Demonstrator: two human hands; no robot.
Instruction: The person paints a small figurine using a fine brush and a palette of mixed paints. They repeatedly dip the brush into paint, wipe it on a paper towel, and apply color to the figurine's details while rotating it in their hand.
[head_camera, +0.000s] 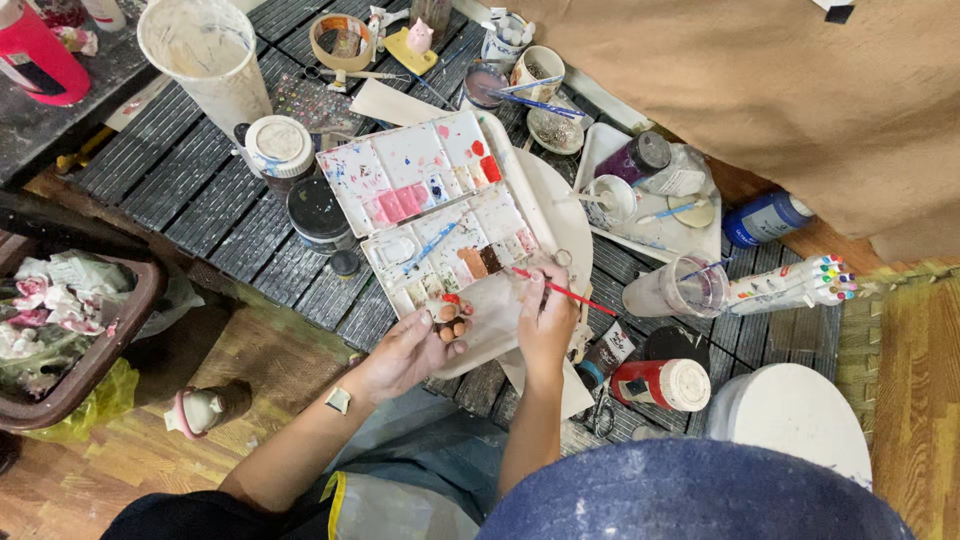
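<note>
My left hand (412, 345) holds a small brown and orange clay figure (449, 320) just below the open paint palette (400, 165). My right hand (547, 318) grips a thin red-handled brush (563, 291) that lies across its fingers, tip pointing left toward the palette's brown wells (481, 262). The two hands sit close together over a white sheet (495, 325) at the near edge of the dark slatted table (200, 180).
A tall white bucket (208, 55), lidded paint jars (280, 146), a water cup (677, 290), a bundle of markers (795, 284), a red-and-white bottle (660, 384) and a white tray (655, 232) crowd the table. A bin of crumpled paper (60, 320) stands at left. Brown cloth (780, 90) hangs at right.
</note>
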